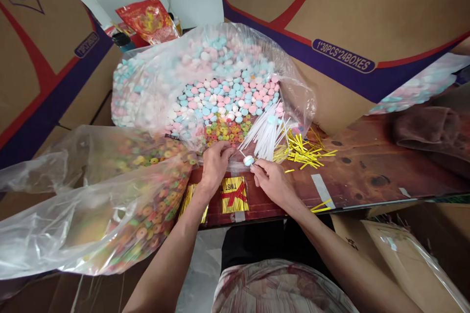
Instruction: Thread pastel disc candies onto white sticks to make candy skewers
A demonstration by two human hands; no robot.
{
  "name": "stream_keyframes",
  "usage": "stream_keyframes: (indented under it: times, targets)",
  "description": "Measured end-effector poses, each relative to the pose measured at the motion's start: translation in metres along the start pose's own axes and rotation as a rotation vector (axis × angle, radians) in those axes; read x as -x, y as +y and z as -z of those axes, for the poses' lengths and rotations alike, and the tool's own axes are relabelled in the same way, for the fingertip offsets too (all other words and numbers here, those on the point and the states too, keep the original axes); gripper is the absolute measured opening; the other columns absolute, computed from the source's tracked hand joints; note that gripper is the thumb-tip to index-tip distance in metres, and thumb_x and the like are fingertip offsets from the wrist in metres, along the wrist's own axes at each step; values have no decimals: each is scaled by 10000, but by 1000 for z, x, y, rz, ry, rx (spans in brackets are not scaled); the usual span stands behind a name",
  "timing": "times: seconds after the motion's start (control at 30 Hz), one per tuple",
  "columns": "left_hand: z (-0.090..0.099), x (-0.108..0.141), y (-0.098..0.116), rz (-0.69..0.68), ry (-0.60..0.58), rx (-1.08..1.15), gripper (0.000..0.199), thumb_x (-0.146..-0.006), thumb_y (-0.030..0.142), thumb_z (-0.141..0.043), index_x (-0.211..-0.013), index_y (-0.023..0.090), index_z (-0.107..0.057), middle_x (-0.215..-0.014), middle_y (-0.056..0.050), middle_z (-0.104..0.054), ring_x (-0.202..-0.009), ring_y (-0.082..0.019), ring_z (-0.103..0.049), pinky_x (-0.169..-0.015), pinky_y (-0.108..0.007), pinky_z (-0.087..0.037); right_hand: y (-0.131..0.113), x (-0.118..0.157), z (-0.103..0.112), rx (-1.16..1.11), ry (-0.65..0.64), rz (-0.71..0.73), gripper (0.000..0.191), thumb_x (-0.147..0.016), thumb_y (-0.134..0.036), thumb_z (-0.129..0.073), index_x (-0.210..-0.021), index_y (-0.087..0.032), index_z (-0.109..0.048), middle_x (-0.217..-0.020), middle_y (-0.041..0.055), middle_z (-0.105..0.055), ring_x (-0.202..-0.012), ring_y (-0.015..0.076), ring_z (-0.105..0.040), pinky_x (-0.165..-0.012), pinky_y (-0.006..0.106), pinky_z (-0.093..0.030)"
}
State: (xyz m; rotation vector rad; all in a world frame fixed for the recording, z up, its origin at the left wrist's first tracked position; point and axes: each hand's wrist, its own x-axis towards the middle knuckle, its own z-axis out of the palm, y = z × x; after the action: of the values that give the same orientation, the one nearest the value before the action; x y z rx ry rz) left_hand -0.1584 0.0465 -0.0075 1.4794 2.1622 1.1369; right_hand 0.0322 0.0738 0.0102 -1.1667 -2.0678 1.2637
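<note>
Between my hands is a white and pale-blue round candy with a thin white stick rising from it. My right hand pinches it at its right edge. Just left of it, my left hand has its fingers curled and tips together beside the ring candies; what they hold, if anything, is hidden. White sticks lie in a loose pile beyond my right hand. Gold twist ties are spread to the right of them. Pink, blue and white candies spill from a large clear bag behind.
A clear bag of colourful ring candies hangs over the table's left front edge. Bundled gold ties lie near the front edge of the wooden table. Large cartons stand behind. Brown cloth sits at right.
</note>
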Motion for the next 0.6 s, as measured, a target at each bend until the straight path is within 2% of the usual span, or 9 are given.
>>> stream_keyframes:
  times: [0.07,0.17,0.3,0.37,0.43,0.5,0.6]
  targets:
    - [0,-3,1,-11,-20,0,180,-888,227,-611,-988,184,-753,-865,-50,-704,-786,-184,-628,-787,-306,-488,1,0,0,-3,-5,7,354,-929,-224,-473,-575,-225,-450,-495,-19,-517,-521,145,-448,-570,284,-296]
    - [-2,-11,6,-60,-4,-148,187,-867,211,-634,-993,212,-773,-908,-66,-694,-837,-205,-631,-810,-318,-488,1,0,-1,-8,-6,27,352,-933,-223,-475,-581,-226,-454,-500,-19,-520,-529,148,-455,-569,281,-299]
    - [-7,-19,16,-67,-101,-344,188,-843,158,-623,-904,224,-789,-890,-85,-665,-764,-216,-625,-742,-327,-487,1,0,-1,-2,-4,41,351,-938,-225,-473,-588,-230,-451,-502,-18,-523,-540,155,-477,-585,282,-314]
    - [-9,-21,19,-63,-107,-352,195,-833,136,-611,-856,212,-789,-891,-99,-663,-753,-223,-625,-729,-338,-485,0,0,-1,0,1,39,348,-936,-225,-474,-589,-231,-448,-500,-18,-523,-539,156,-480,-592,284,-320]
    - [-9,-21,18,-42,-54,-238,193,-827,131,-609,-818,208,-785,-876,-95,-670,-785,-223,-622,-742,-339,-487,1,0,-1,-3,7,34,345,-935,-227,-475,-591,-231,-448,-499,-19,-524,-537,156,-479,-590,284,-321]
    - [-7,-20,15,41,-10,24,148,-819,161,-635,-806,203,-776,-810,-68,-674,-776,-198,-603,-715,-313,-487,2,1,-1,-13,14,28,345,-934,-233,-478,-590,-230,-453,-503,-18,-529,-534,152,-475,-583,282,-322]
    - [1,-17,11,330,-54,578,126,-769,270,-733,-837,167,-756,-639,-5,-600,-592,-117,-497,-542,-239,-411,3,1,-2,-56,24,11,341,-930,-249,-483,-590,-225,-464,-509,-19,-532,-527,143,-471,-569,275,-326]
